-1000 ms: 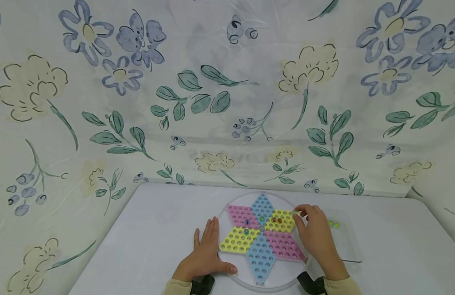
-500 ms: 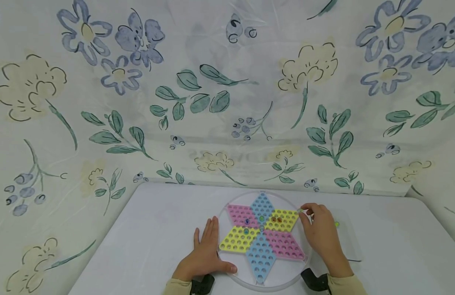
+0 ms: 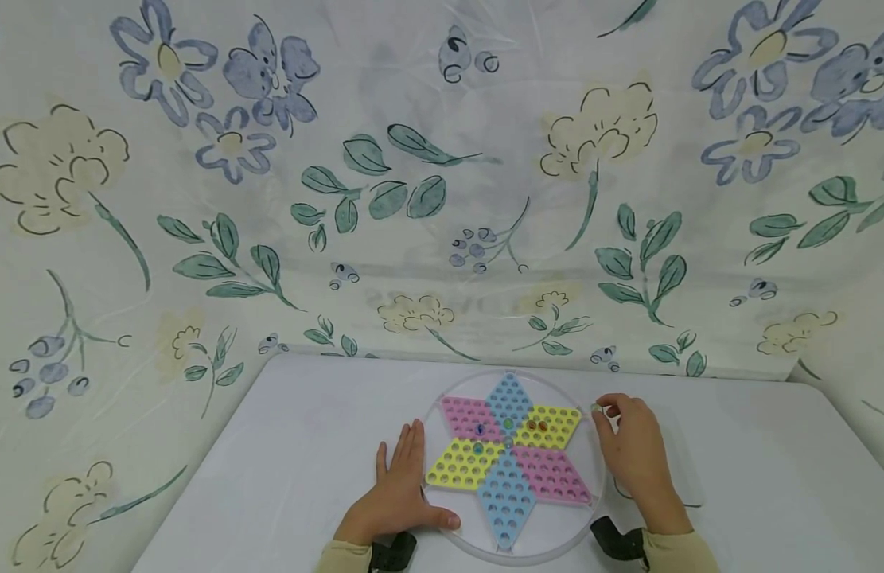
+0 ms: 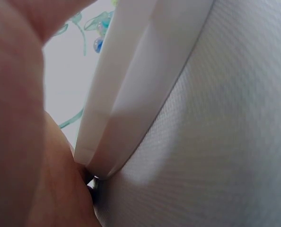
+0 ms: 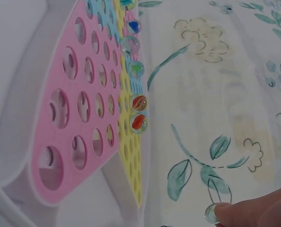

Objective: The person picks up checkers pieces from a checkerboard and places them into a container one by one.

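Observation:
A Chinese checkers board (image 3: 506, 501) with pink, yellow and blue star points lies on the white table. My left hand (image 3: 395, 497) rests spread along its left rim, thumb at the lower left edge. To the right of the board, my right hand (image 3: 635, 450) pinches a clear greenish marble (image 5: 211, 213) between thumb and fingertip, apart from the board. Two orange-streaked marbles (image 5: 139, 112) sit in a yellow section. A blue marble (image 3: 480, 430), a green marble (image 3: 508, 424) and a few others sit near the centre.
A clear flat tray (image 3: 688, 465) lies on the table to the right, partly hidden by my right hand and forearm. Flowered cloth (image 3: 413, 239) hangs behind the table (image 3: 270, 477).
My right hand has drawn away to the right from the board's upper right yellow point, still pinching the marble. It now hides the green marbles seen on the tray. The left hand stays put.

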The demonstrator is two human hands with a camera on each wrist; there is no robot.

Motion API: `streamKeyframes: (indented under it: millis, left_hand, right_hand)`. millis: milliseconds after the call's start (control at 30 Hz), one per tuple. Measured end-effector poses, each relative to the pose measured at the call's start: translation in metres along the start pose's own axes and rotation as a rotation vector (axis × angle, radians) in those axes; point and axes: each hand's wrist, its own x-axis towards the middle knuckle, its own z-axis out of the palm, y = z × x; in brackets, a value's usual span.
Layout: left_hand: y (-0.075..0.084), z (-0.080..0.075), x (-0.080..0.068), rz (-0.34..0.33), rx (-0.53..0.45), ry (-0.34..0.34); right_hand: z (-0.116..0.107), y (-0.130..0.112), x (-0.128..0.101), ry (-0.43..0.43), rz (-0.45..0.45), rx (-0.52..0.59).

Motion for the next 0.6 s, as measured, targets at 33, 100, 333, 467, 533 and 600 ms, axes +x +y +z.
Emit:
streamKeyframes:
  millis: [33, 100, 333, 467, 533, 600]
  left_hand:
    - [-0.0001, 0.0000, 0.0002, 0.001, 0.002, 0.000]
    - [-0.0001, -0.0002, 0.0003, 0.001, 0.004, -0.002]
    - [0.0027, -0.0017, -0.0003, -0.006, -0.010, -0.004]
    - [0.0045, -0.0025, -0.0014, -0.013, -0.021, -0.007]
    - [0.0051, -0.0027, -0.0018, -0.016, -0.022, -0.007]
    - [0.0052, -0.0028, -0.0019, -0.017, -0.021, -0.006]
  right_hand:
    - [-0.0002, 0.0005, 0.0001, 0.005, -0.001, 0.000]
    - [-0.0004, 0.0015, 0.0004, 0.009, 0.000, -0.003]
    - [-0.0008, 0.0050, 0.0017, 0.004, 0.029, -0.025]
    - [-0.0021, 0.0066, 0.0015, 0.007, 0.023, -0.031]
    - [-0.0029, 0.0069, 0.0011, 0.007, 0.019, -0.028]
    - [-0.0034, 0.0073, 0.0010, 0.004, 0.017, -0.022]
